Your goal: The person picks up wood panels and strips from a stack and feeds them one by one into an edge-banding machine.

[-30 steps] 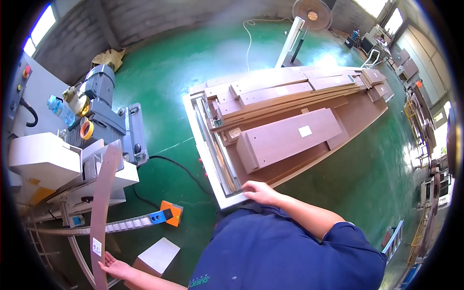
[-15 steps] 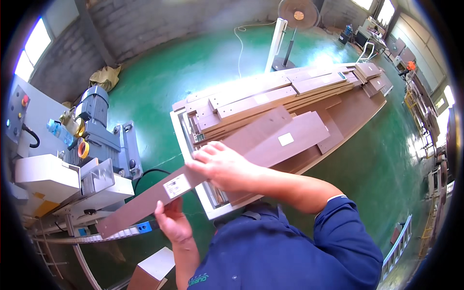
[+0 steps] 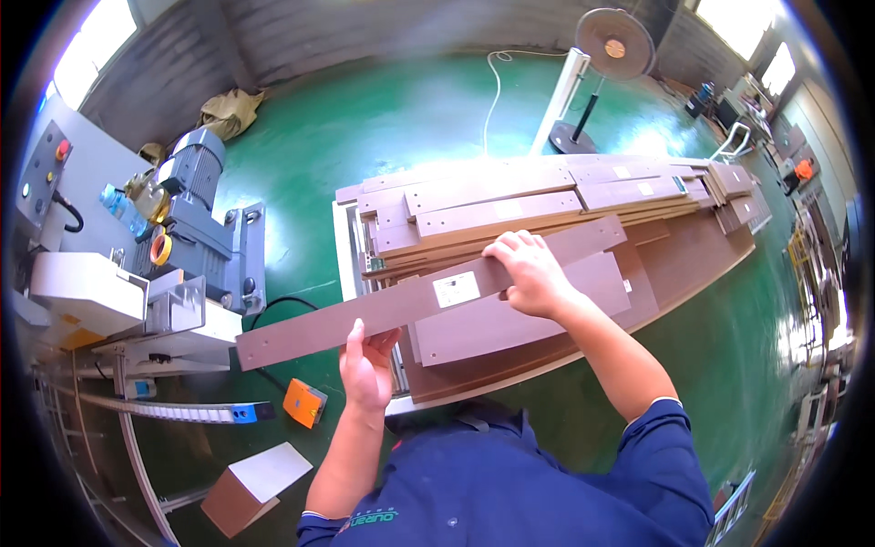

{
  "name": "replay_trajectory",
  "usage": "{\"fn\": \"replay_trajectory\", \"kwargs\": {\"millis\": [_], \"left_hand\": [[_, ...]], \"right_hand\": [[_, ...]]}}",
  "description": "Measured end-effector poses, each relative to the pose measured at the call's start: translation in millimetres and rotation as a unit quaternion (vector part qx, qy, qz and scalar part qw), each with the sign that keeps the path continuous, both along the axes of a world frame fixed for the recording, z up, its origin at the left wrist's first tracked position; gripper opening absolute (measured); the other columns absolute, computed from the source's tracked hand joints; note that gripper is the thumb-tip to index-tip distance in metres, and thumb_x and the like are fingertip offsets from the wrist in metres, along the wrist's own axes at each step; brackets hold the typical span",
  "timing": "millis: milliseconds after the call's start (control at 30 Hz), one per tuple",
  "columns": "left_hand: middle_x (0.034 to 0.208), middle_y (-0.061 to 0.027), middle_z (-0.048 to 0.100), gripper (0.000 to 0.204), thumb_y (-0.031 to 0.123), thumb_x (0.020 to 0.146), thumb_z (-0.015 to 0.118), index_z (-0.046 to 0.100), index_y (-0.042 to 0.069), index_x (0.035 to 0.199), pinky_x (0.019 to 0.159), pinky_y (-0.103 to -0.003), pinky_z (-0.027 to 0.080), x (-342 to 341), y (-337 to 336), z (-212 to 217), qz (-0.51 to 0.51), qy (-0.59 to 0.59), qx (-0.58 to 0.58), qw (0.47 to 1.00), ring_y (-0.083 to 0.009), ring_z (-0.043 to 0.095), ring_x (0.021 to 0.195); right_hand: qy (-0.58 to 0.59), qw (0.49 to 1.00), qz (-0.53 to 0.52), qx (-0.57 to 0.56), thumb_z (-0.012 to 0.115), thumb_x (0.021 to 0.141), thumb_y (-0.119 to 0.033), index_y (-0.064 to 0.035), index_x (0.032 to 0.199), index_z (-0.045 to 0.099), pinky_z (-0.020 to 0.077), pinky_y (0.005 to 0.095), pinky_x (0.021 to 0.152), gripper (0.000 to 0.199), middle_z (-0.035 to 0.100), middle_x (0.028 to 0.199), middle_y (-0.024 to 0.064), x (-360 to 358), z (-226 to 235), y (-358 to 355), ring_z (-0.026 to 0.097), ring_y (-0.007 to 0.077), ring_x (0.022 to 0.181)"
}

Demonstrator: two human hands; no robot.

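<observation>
A long, narrow brown panel (image 3: pixel 374 312) with a white label and small holes at its ends slants across in front of me. My left hand (image 3: pixel 366 365) grips its near edge left of the label, thumb on top and fingers underneath. Right of the label, my right hand (image 3: pixel 530 273) is wrapped over the panel, its fingers across the far edge. The panel's left end juts past the stack. Under its right part lies a wider brown board (image 3: pixel 529 314), partly hidden by my right hand and forearm.
More brown boards (image 3: pixel 497 202) are stacked along a long pale-framed cart (image 3: pixel 346 255). At left stands a machine with a grey motor (image 3: pixel 193 169) and a roller rail (image 3: pixel 173 410). An orange box (image 3: pixel 304 403) sits on the green floor. A fan (image 3: pixel 615 46) stands beyond the cart.
Both hands have shifted the panel to the right and away from me, making it less steep. My right hand has moved to the right of the label. The view has shifted too.
</observation>
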State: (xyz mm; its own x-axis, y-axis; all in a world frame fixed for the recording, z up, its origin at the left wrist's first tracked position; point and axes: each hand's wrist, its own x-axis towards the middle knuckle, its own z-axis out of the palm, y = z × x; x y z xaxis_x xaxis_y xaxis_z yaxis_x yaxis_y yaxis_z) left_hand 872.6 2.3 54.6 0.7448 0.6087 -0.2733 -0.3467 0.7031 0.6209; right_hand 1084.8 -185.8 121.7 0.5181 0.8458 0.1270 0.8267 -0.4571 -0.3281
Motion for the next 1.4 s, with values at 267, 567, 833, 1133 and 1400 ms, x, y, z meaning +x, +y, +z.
{"fn": "replay_trajectory", "kwargs": {"millis": [267,567,833,1133,1400], "left_hand": [[0.101,-0.0094,0.067,0.022,0.025,0.096,0.054,0.058,0.008,0.11,0.088,-0.041,0.053,76,-5,-16,-0.008,0.055,0.028,0.998,-0.0237,0.066,0.093],[0.099,-0.0093,0.063,0.026,0.032,0.1,0.047,0.055,0.008,0.108,0.082,-0.037,0.05,9,0,-62,0.053,0.15,0.039,0.986,-0.0198,0.061,0.084],[0.09,-0.0082,0.062,0.029,0.034,0.099,0.047,0.055,0.007,0.101,0.075,-0.034,0.049,-114,-52,-115,0.213,0.35,-0.065,0.91,-0.0186,0.058,0.078],[0.091,-0.0087,0.061,0.03,0.035,0.099,0.046,0.053,0.006,0.103,0.074,-0.036,0.049,-118,-73,-128,0.212,0.385,-0.086,0.894,-0.0199,0.057,0.078],[0.091,-0.0104,0.061,0.032,0.036,0.099,0.045,0.053,0.005,0.103,0.074,-0.036,0.049,-100,-72,-134,0.175,0.379,-0.078,0.906,-0.0211,0.058,0.079]], "right_hand": [[-0.014,0.997,0.063,-0.042,0.064,0.06,0.005,-0.0087,0.112,0.058,0.0419,0.0398,0.093,0.054,0.054,0.107,0.011,93,-22,-9,0.05,0.0322,0.108],[-0.14,0.987,0.011,-0.077,0.062,0.066,-0.002,-0.014,0.107,0.063,0.0411,0.0409,0.092,0.042,0.057,0.107,0.0074,291,-47,43,0.052,0.029,0.109],[-0.107,0.982,-0.077,-0.136,0.057,0.069,0.004,-0.0149,0.112,0.06,0.0438,0.0415,0.093,0.046,0.056,0.113,0.0075,392,-102,53,0.051,0.0307,0.112],[-0.022,0.966,-0.024,-0.258,0.058,0.076,0.001,-0.0142,0.118,0.057,0.0442,0.039,0.098,0.045,0.056,0.123,0.0119,443,-145,42,0.05,0.034,0.118],[-0.002,0.964,-0.077,-0.254,0.062,0.084,-0.048,-0.015,0.124,0.057,0.039,0.0425,0.103,0.052,0.055,0.126,0.0142,386,-143,66,0.047,0.0332,0.122]]}}
